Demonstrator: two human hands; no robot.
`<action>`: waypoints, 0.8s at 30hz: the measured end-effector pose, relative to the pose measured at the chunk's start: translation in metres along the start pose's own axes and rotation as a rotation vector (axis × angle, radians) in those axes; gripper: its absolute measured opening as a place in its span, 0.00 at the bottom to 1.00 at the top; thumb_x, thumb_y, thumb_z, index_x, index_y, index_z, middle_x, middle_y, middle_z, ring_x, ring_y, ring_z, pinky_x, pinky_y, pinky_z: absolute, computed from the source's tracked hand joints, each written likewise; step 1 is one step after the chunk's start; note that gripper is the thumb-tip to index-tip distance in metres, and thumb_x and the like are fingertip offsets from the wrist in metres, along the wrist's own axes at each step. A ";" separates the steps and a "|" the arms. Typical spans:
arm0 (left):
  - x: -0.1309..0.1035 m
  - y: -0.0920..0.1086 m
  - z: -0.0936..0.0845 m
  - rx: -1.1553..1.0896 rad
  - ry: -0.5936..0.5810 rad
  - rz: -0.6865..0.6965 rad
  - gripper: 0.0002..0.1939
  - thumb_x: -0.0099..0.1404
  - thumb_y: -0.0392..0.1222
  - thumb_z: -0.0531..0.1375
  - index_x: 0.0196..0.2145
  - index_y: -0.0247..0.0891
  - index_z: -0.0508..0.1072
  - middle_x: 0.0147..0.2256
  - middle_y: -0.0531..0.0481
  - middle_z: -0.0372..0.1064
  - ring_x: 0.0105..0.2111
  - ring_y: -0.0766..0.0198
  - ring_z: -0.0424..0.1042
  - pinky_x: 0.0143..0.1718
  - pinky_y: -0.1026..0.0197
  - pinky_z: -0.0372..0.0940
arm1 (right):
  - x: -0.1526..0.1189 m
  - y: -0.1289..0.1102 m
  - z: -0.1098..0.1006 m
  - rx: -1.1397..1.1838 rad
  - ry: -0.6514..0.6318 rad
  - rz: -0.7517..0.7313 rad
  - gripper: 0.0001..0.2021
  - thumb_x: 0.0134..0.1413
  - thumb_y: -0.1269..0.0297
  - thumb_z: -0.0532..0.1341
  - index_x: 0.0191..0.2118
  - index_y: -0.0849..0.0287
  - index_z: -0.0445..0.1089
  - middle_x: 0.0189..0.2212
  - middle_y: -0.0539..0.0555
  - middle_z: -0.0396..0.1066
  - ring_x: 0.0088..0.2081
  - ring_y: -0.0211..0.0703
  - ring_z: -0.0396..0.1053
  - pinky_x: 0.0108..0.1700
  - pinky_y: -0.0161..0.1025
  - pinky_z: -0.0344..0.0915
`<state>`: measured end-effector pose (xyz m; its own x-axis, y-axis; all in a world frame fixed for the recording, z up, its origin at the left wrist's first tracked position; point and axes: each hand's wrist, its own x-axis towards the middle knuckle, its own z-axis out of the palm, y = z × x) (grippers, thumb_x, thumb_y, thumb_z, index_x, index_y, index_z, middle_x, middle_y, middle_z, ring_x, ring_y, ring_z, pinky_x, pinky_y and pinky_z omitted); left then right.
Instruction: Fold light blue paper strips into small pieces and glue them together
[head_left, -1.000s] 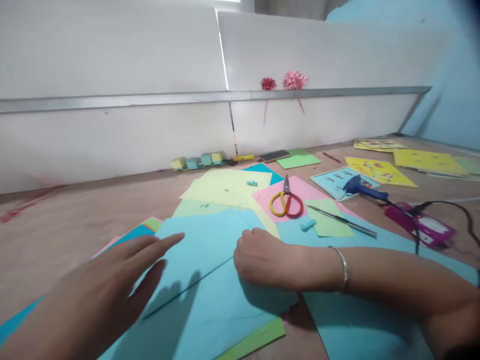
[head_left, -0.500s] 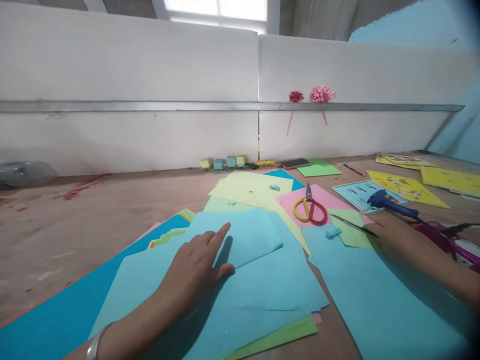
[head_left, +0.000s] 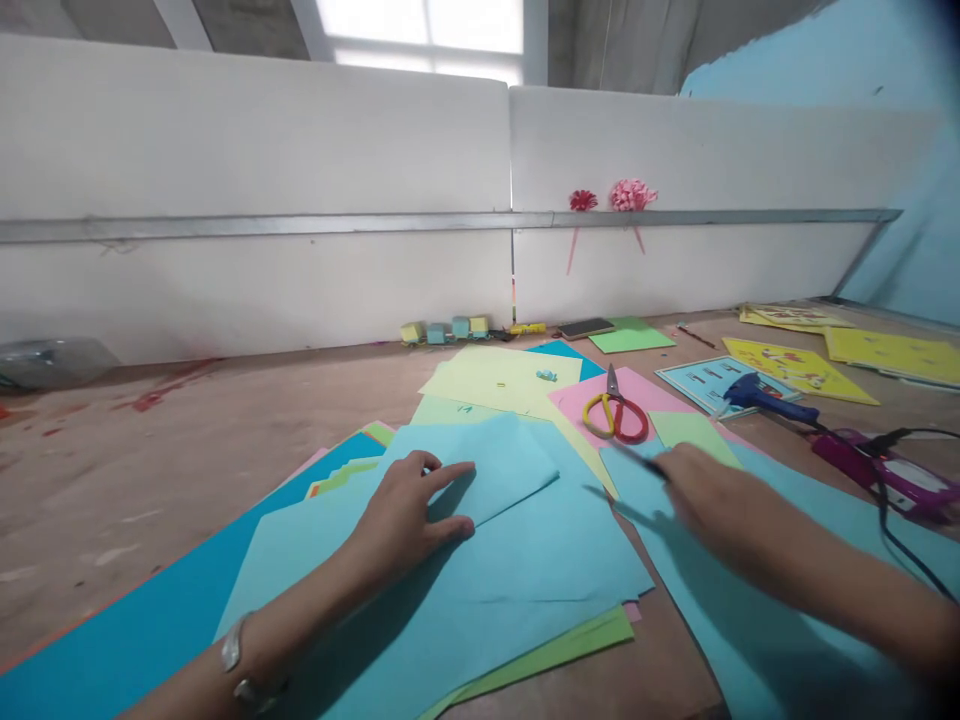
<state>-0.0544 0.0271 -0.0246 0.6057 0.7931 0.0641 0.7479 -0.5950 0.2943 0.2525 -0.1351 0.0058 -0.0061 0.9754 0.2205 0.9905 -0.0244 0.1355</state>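
Note:
My left hand [head_left: 416, 510] rests on a folded light-blue paper sheet [head_left: 517, 465], fingers apart and index finger stretched out. Beneath it lies a larger light-blue sheet [head_left: 555, 560] on a stack of coloured paper. A slim knife [head_left: 639, 461] with a dark handle is gripped in my right hand [head_left: 697, 490]; it is blurred and points left, above the paper on the right. Just beyond that hand are a pale green paper piece [head_left: 686, 430] and scissors [head_left: 616, 415] with one yellow and one red handle, lying on pink paper.
A blue glue gun [head_left: 769, 398] and a purple device [head_left: 877, 475] with a black cord sit at the right. Yellow printed cards [head_left: 799, 370] lie beyond them. Small paper blocks [head_left: 450, 329] and a dark flat rectangle [head_left: 585, 328] are near the white wall [head_left: 262, 140].
My right hand has moved left with the knife, away from the green paper. My left fingers have bent slightly and the index finger now points more to the right.

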 end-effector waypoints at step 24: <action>0.004 -0.014 0.003 0.263 -0.161 0.139 0.28 0.68 0.61 0.54 0.64 0.60 0.59 0.68 0.44 0.48 0.68 0.32 0.41 0.58 0.26 0.48 | 0.001 -0.078 0.024 -0.234 -0.261 -0.162 0.35 0.47 0.84 0.54 0.64 0.67 0.59 0.37 0.65 0.74 0.27 0.46 0.74 0.20 0.37 0.53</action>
<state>-0.0623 0.0384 -0.0311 0.7265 0.6835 -0.0710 0.6866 -0.7261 0.0360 0.1785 -0.1272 -0.0280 -0.0945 0.9930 -0.0706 0.9214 0.1141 0.3715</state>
